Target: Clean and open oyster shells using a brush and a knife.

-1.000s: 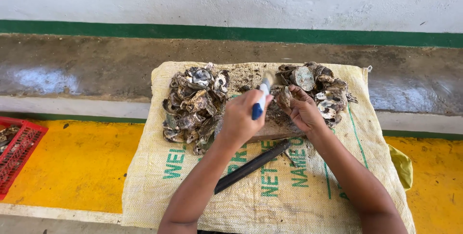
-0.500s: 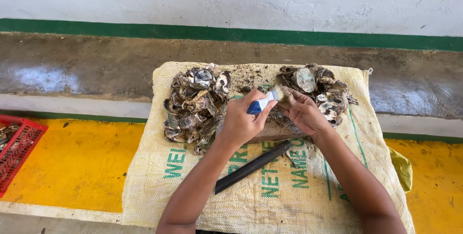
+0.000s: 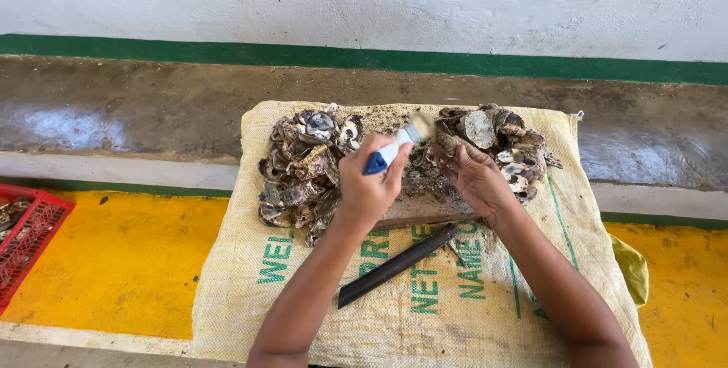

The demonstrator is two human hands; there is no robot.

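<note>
Blue-and-white handled oyster knife [image 3: 388,151] has swung from upright to tilted since 1 second ago; long axis now runs near-left to far-right, tip at the grey rough oyster shell [image 3: 446,143]. Left hand [image 3: 369,186] fingers wrapped around handle. Right hand [image 3: 476,177] fingers clasp shell on the woven yellow sack [image 3: 303,292], between 2 shell piles.

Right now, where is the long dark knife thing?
In the head view the long dark blade lies slanted on the woven sack, below the wooden block, between the person's forearms, touched by neither hand.
</note>
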